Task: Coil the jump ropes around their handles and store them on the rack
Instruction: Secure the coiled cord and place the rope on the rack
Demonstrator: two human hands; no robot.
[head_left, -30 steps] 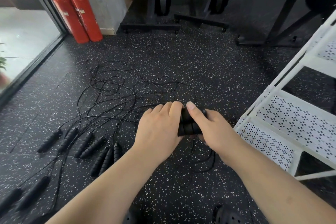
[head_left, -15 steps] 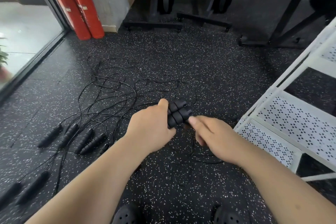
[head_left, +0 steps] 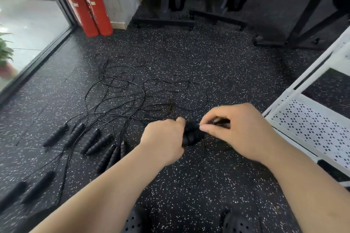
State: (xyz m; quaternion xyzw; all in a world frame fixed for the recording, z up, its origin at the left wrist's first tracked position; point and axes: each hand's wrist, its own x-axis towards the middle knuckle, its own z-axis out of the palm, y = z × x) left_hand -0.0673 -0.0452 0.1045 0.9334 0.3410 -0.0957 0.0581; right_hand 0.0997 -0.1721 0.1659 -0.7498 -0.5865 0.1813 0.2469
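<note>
My left hand (head_left: 164, 138) grips a pair of black ribbed jump rope handles (head_left: 192, 135) held together above the floor. My right hand (head_left: 240, 128) is just to their right, its thumb and fingers pinching the thin black rope (head_left: 220, 120) close to the handles. A tangle of thin black ropes (head_left: 132, 96) lies on the speckled floor beyond my hands. Several more black handles (head_left: 94, 141) lie in a row to the left. The white perforated rack (head_left: 312, 128) stands at the right.
Two red fire extinguishers (head_left: 87, 4) lean at the wall by a glass door (head_left: 28, 24) on the left. Black exercise machine bases (head_left: 164, 21) stand at the back. My black shoes (head_left: 238, 223) show at the bottom edge.
My right hand has risen from below the handles to level with their tips and now pinches the rope. My left hand has turned the handles a little.
</note>
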